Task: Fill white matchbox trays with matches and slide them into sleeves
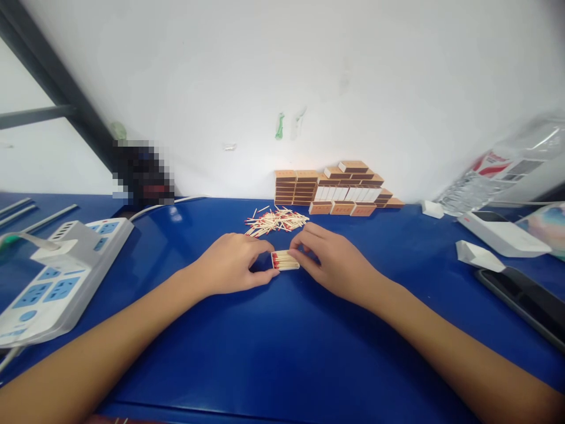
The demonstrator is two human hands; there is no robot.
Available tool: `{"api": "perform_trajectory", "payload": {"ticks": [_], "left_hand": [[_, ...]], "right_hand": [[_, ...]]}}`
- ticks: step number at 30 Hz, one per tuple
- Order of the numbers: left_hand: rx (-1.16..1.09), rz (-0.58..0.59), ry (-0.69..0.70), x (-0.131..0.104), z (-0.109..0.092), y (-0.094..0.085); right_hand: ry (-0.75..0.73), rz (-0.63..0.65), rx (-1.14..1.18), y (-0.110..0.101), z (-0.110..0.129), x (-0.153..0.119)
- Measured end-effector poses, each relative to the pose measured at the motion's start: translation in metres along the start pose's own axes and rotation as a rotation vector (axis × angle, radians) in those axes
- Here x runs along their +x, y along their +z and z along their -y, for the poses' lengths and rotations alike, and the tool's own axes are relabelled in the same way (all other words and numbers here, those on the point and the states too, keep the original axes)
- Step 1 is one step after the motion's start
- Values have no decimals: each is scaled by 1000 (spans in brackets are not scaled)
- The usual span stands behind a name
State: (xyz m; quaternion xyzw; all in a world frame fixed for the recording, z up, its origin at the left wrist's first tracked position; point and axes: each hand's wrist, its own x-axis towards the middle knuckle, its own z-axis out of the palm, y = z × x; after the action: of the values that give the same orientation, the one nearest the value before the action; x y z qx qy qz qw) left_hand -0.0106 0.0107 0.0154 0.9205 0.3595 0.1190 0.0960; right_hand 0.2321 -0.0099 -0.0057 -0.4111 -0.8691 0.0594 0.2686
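Observation:
A small white matchbox tray point(286, 268) lies on the blue table, filled with red-headed matches point(283, 259) lying lengthwise. My left hand point(238, 264) grips the tray's left end between thumb and fingers. At the tray's right end, my right hand point(324, 259) has its fingers drawn together over the matches; whether it pinches one is too small to tell. Just behind the hands is a loose pile of matches point(277, 221). Stacked matchboxes point(332, 191) stand against the wall, some with brown sides and others with white faces showing.
On the left lies a white power strip point(83, 265) with a plugged-in cable. Toward the right are a plastic bottle point(498, 165), a white box point(503, 234), a small white piece point(479, 254) and a dark phone point(525, 297). A white wall point(229, 88) rises behind the table.

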Motion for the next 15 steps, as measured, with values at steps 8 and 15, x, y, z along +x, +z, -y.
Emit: {"api": "perform_trajectory", "payload": {"ticks": [8,15], "left_hand": [[-13,-69,-11,1,3,-2],[-69,-46,-25,1,-5,2]], "right_hand": [[240,-214,-62,-3,-23,3],[415,-167,-108,5,-51,18]]}}
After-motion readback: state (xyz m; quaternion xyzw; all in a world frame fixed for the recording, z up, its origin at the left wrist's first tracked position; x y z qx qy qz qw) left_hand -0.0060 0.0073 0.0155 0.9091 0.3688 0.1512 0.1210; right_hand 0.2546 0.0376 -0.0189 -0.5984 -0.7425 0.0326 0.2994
